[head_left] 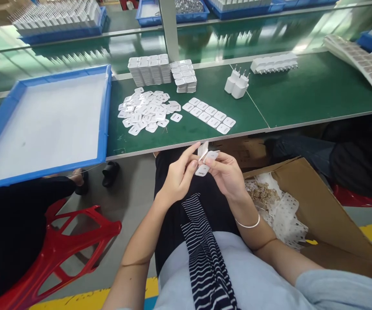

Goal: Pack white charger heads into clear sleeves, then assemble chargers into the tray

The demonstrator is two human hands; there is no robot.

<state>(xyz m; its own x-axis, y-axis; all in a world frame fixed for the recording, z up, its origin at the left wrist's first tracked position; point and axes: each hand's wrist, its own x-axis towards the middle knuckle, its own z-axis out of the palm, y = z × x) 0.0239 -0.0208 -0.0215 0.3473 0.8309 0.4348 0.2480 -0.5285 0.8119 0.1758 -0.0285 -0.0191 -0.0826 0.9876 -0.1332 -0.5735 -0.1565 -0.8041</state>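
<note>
Just off the table's front edge, both my hands meet over a small white strip of rounded-square cards [201, 170] with dark print. My right hand [228, 175] pinches the strip between thumb and fingers. My left hand [179, 175] is closed at its other side, thumb and index on a raised, folded part [202, 150]. Straight ahead on the table lies a flat sheet of joined white cards [209, 114], in two rows. Left of it is a loose heap of single cards [145, 111]. Behind the heap stand neat stacks of cards [149, 71].
White plug adapters [236, 85] stand upright beyond the sheet, and a row of more [274, 63] lies behind. A blue-rimmed tray [107, 116] overhangs the table edge at left. A cardboard box [321, 206] with scraps is by my right leg. A red stool [72, 241] stands left.
</note>
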